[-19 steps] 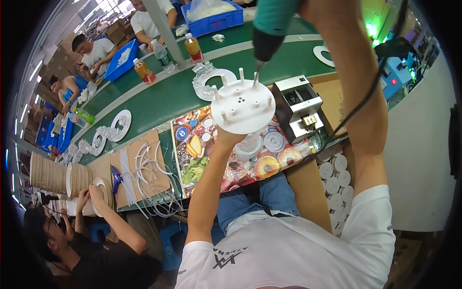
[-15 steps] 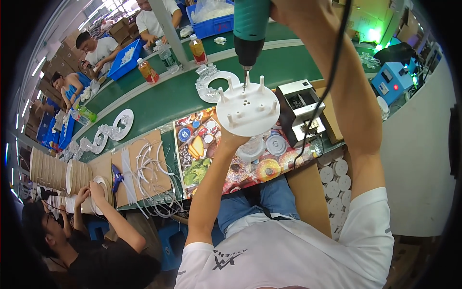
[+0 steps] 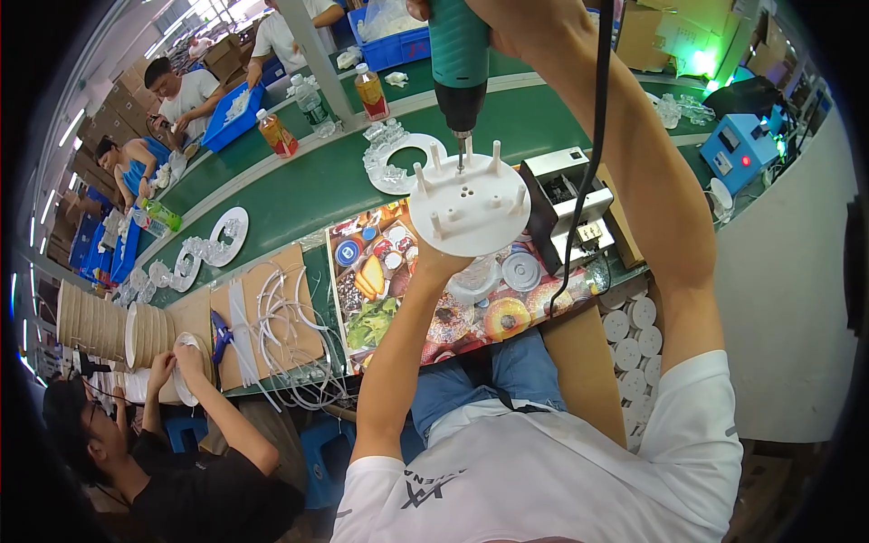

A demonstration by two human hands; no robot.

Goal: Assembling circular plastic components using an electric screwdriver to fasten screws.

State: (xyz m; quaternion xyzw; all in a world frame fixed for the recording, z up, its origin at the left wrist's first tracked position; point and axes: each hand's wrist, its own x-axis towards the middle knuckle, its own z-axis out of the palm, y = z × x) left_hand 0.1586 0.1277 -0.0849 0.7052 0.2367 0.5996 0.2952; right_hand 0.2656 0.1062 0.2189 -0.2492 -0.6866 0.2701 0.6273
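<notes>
A long green table (image 3: 299, 201) curves across the view, its near edge just beyond the person's jeans (image 3: 529, 373). The white shirt (image 3: 543, 471) carries dark lettering and an emblem on the chest. On the table's near side lies a sheet (image 3: 371, 271) printed with food pictures, and at its right end stands one silver-and-black device (image 3: 566, 165).

One teal-and-black drill (image 3: 460, 59) points downward, the right grip (image 3: 534, 25) closed around its handle. One white disc (image 3: 466, 217) is held up over the sheet's far part; the left grip (image 3: 441, 261) clasps it from beneath at the near edge, fingers hidden. The disc's right edge overlaps the device in this view, so the gap there cannot be told; its left edge is well apart from the blue pliers (image 3: 220, 337).

Three white rings show: one (image 3: 421, 145) just beyond the disc, two farther left. Three bottles stand toward the far side, two amber (image 3: 277, 134) and one clear (image 3: 310, 104), their labels too small to read. One pale lid (image 3: 521, 271) lies on the sheet.

At least five pegs (image 3: 496, 156) rise from the disc. The slim bit (image 3: 462, 156) meets it near its far edge, apparently touching.
</notes>
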